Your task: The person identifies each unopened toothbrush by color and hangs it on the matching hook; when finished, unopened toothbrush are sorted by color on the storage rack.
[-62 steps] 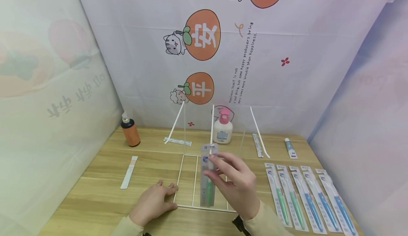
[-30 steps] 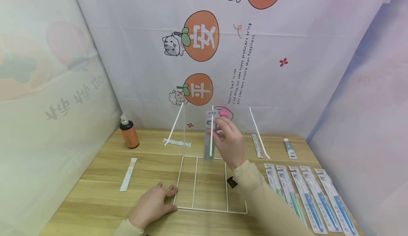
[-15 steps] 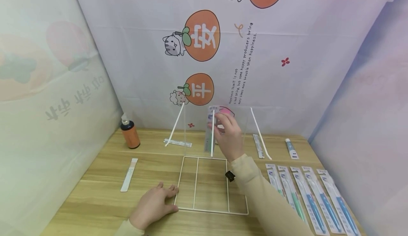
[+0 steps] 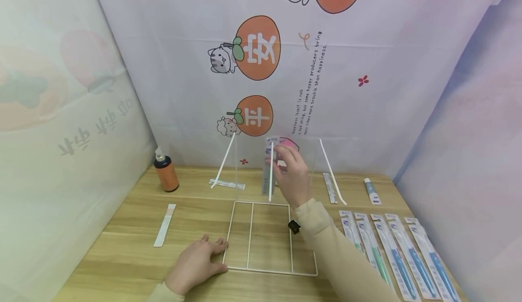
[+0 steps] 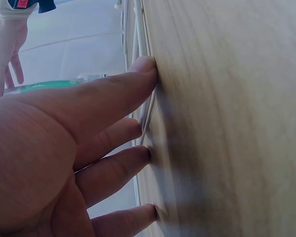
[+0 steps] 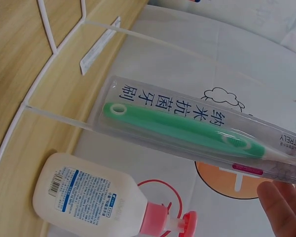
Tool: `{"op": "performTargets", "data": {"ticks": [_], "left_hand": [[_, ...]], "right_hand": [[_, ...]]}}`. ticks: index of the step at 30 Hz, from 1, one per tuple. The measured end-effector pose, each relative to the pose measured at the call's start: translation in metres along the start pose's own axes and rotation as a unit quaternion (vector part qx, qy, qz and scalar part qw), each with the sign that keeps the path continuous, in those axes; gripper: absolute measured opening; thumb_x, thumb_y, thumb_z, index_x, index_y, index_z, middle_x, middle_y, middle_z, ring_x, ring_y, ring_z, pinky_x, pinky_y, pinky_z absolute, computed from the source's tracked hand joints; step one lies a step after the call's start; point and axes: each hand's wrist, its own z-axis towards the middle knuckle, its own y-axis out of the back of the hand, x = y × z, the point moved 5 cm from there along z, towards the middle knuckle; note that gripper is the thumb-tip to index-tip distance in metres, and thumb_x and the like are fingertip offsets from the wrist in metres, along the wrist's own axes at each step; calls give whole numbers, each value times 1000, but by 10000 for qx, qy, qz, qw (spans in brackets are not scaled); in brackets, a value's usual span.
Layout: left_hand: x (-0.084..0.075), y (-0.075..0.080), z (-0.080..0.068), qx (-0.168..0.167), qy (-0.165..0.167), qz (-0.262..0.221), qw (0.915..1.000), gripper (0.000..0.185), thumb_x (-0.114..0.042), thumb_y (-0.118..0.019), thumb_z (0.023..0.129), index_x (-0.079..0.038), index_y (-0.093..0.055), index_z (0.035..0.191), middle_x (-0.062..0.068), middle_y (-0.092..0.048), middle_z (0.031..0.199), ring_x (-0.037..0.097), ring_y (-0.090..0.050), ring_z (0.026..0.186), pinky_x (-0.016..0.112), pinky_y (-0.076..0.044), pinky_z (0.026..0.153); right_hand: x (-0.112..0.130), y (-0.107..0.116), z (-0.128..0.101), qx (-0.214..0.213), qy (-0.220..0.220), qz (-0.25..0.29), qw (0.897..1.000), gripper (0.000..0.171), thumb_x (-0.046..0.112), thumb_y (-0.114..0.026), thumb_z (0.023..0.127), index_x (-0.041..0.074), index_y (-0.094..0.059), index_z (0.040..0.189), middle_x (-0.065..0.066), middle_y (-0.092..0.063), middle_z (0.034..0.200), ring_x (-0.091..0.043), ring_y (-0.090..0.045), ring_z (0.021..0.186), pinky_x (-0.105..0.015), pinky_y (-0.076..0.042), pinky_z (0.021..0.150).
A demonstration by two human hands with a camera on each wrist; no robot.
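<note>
My right hand (image 4: 294, 175) pinches the upper part of a packaged toothbrush (image 4: 267, 184) with a green handle. In the head view the pack hangs upright against the middle white prong (image 4: 271, 175) of a display rack; whether the prong passes through its hole cannot be told. The right wrist view shows the pack's clear blister and green handle (image 6: 182, 129) closely. My left hand (image 4: 196, 261) rests on the table at the left front corner of the rack's white wire base (image 4: 269, 272). Its thumb (image 5: 144, 65) touches the wire, fingers spread.
Several packaged toothbrushes (image 4: 401, 265) lie in a row at right, near a toothpaste tube (image 4: 372, 192). Behind the rack stands a pink-pump bottle (image 6: 89, 195). An orange bottle (image 4: 166, 173) stands back left. Flat white strips (image 4: 165, 226) lie around the rack, which has two outer prongs (image 4: 332, 172).
Over two seconds my right hand has carried the toothbrush away from me and up to the middle prong, barely moving in the last half second. My left hand has stayed put.
</note>
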Motion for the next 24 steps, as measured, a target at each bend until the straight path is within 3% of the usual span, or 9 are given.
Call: {"op": "performTargets", "data": {"ticks": [6, 12, 20, 24], "left_hand": [[0, 1, 0, -26, 21, -2, 10000, 61, -38, -94, 80, -14, -78, 133, 9, -74, 136, 65, -57, 129, 74, -49, 101], [-1, 2, 1, -9, 40, -52, 10000, 62, -38, -95, 80, -14, -78, 133, 10, -74, 136, 65, -57, 129, 75, -49, 102], [5, -3, 3, 25, 109, -1, 9999, 61, -41, -94, 80, -15, -79, 132, 7, -74, 136, 64, -58, 129, 76, -49, 99], [5, -3, 3, 13, 101, -1, 9999, 61, -40, -95, 79, -14, -79, 132, 7, -74, 136, 64, -58, 128, 77, -49, 99]], "right_hand": [[-1, 0, -2, 31, -32, 45, 10000, 44, -7, -87, 86, 2, -70, 126, -15, -69, 122, -31, -78, 97, -29, -66, 73], [-2, 2, -2, 18, -40, -19, 10000, 44, -7, -86, 87, 3, -70, 127, -14, -69, 123, -30, -78, 100, -21, -63, 76], [-5, 11, -7, -44, -79, -48, 9999, 45, -2, -88, 88, 4, -72, 129, -15, -70, 130, -35, -77, 102, -29, -65, 73], [-15, 26, -16, 206, -391, 176, 9989, 48, 0, -88, 88, 5, -71, 133, -16, -69, 132, -35, -77, 102, -28, -65, 75]]}}
